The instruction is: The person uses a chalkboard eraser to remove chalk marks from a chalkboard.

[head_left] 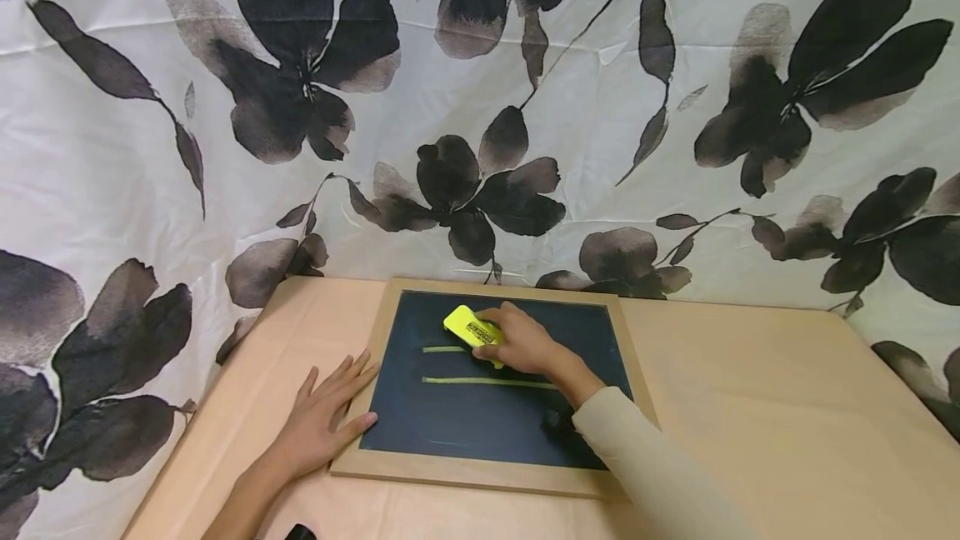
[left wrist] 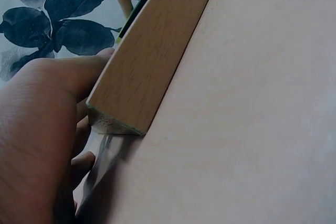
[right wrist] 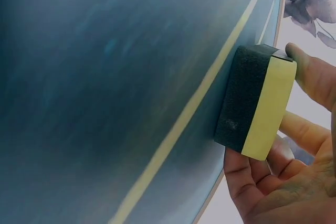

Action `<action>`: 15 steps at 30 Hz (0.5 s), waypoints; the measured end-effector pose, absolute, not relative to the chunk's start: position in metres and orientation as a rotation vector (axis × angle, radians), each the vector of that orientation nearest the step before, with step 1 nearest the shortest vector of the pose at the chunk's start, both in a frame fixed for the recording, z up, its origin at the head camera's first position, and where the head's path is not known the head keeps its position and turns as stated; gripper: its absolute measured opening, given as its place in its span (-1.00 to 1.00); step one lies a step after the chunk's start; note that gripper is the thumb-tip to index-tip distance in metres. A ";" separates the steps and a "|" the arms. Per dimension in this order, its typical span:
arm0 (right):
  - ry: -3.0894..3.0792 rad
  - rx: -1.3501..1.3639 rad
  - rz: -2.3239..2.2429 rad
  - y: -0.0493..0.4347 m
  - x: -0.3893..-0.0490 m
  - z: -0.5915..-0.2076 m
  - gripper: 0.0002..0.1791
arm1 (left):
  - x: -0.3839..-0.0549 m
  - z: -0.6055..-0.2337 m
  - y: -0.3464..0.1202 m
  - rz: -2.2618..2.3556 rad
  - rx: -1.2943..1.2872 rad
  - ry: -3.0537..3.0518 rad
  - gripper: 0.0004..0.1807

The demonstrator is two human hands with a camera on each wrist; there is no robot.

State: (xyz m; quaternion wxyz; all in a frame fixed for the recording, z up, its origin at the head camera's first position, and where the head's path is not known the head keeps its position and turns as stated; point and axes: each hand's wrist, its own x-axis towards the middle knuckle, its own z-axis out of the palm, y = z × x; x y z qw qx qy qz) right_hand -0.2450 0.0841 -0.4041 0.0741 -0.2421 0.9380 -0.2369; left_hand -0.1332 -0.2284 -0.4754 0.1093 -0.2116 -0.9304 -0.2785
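A dark chalkboard (head_left: 405, 423) in a light wooden frame lies on the table, with two yellow chalk lines (head_left: 487, 381) across it. My right hand (head_left: 521, 344) grips a yellow board eraser (head_left: 468, 325) near the upper middle of the board, over the upper line. In the right wrist view the eraser's black felt side (right wrist: 244, 95) faces the board, thumb and fingers around its yellow back. My left hand (head_left: 326, 419) rests on the left side of the frame, fingers spread. Seen from the left wrist, the thumb lies along the frame's edge (left wrist: 152, 51).
The pale table (head_left: 757, 407) extends to both sides of the board. Behind it hangs a white cloth (head_left: 600, 107) printed with dark flowers. A small black object (head_left: 300, 532) shows at the bottom edge, near the left forearm.
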 end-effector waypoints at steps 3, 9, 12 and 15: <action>2.808 -0.746 -0.716 0.076 -0.247 -0.404 -0.33 | -0.135 -0.476 -0.229 -0.815 -0.621 -2.741 -0.29; 2.775 -0.821 -0.707 0.056 -0.250 -0.403 -0.33 | -0.140 -0.474 -0.230 -0.817 -0.627 -2.747 -0.28; 2.757 -0.878 -0.675 0.047 -0.252 -0.402 -0.33 | -0.141 -0.473 -0.230 -0.822 -0.630 -2.749 -0.29; 2.737 -0.923 -0.637 0.039 -0.253 -0.402 -0.33 | -0.142 -0.473 -0.230 -0.830 -0.628 -2.748 -0.29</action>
